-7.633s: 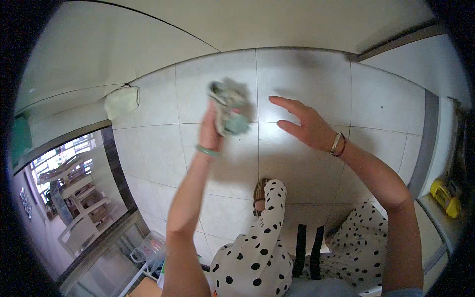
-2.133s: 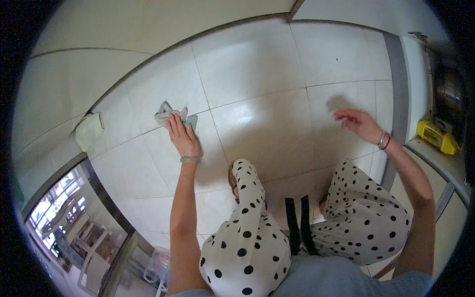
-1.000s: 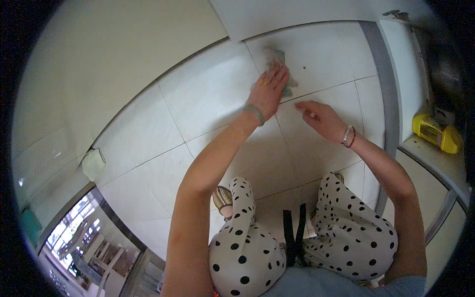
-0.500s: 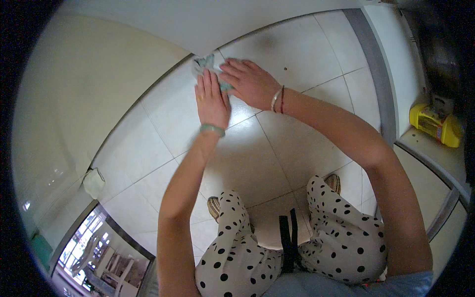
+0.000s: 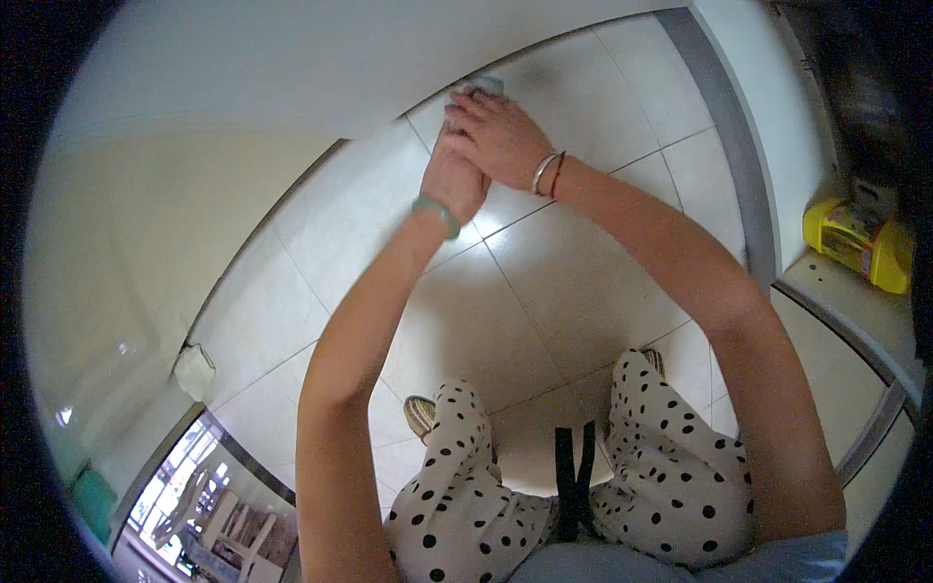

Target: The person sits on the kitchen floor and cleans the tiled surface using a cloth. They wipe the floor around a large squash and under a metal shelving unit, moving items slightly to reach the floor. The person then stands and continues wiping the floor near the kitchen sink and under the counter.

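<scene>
Where the pale tiled floor (image 5: 544,291) meets the base of the white wall (image 5: 321,68), both hands sit together on a small grey-green cloth (image 5: 483,86). Right hand (image 5: 498,138) lies palm-down over the cloth and partly over the left hand (image 5: 453,181); left fingers close beneath it, apparently bunching the fabric. Only a crumpled corner of cloth shows past the fingertips, touching the wall edge, so the grip itself is mostly hidden. Judgement: stacked hands put weight on the cloth against the tile right at the wall joint.

Materials, all placed relative to the cloth:
- Floor: glossy square tiles, thin grey grout lines, soft glare just below the cloth.
- Left wrist: pale green band (image 5: 434,214). Right wrist: thin metal and red bangles (image 5: 547,173).
- Well below the cloth: cream trousers with black dots (image 5: 466,496), soft and loose, knees apart; a woven sandal (image 5: 420,416) between them and the cloth.
- Far right of the cloth: yellow plastic box (image 5: 857,243) on a ledge.
- Far lower left: a small folded pale rag (image 5: 194,371) at the wall base.
</scene>
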{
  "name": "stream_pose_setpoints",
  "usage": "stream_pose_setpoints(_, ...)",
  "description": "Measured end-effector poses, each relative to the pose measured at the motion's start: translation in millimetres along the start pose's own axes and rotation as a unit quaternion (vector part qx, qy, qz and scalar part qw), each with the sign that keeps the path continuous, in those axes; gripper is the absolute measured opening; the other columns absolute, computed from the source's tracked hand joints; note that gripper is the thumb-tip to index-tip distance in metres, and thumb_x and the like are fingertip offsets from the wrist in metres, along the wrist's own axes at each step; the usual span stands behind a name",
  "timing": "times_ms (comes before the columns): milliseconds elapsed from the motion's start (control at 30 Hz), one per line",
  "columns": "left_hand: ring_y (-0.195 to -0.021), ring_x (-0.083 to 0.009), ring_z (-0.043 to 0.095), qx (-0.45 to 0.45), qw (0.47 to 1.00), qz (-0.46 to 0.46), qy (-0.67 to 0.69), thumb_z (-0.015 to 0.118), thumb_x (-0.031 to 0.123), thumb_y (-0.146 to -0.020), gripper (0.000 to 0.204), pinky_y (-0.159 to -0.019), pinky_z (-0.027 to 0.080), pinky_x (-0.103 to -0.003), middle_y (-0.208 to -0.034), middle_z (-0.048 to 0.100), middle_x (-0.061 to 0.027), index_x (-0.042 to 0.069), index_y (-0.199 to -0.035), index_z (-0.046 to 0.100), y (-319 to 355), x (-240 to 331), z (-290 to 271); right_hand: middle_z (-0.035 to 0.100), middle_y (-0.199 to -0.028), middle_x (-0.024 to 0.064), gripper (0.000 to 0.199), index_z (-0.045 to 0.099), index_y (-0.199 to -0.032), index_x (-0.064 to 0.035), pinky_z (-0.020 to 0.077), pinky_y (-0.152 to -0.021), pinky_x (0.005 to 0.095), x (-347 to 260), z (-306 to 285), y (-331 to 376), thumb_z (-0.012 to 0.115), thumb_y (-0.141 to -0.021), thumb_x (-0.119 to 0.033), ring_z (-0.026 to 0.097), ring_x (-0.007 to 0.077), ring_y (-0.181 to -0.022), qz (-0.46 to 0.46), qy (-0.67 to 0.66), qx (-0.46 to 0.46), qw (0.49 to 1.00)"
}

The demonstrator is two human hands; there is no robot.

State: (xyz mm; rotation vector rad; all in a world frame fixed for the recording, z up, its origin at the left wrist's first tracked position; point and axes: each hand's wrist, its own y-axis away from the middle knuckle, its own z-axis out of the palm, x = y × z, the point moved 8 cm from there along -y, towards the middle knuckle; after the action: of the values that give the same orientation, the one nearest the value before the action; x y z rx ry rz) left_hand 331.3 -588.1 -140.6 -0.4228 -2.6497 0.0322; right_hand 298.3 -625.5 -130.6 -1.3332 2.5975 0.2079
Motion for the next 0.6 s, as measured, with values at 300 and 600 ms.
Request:
stream_pose_setpoints(300, -0.129, -0.0456, 0.028, 0.045, 0.994, -0.084, -0.06, 0.064, 0.029, -0.081, 0.062, -0.108, 0.021, -0.053, -0.136, 0.038, -0.0232, -0.002, -0.129, 0.041, 21.6, 3.6, 0.4, 0.044, -0.138, 0.0128, 0.048, 0.049, -0.129, -0.0112, 0.0253, -0.11, 0.0409, 11.5, 12.0, -22.3, 0.037, -0.094, -0.042, 0.037, 0.0289, -0.131, 0.042, -0.035, 0.041, 0.998)
stream_pose_setpoints(600, -0.137, -0.0411, 0.018, -0.111, 0.994, -0.001, -0.025, 0.058, 0.038, -0.086, 0.065, -0.112, 0.017, -0.052, -0.146, 0.03, -0.0173, 0.005, -0.137, 0.035, -70.5, -4.5, 28.6, 0.054, -0.129, 0.0046, 0.034, 0.057, -0.119, -0.0167, 0.0314, -0.103, 0.0435, 97.8, -23.3, -1.8, 0.045, -0.09, -0.028, 0.049, 0.0229, -0.12, 0.081, 0.16, -0.001, 0.984)
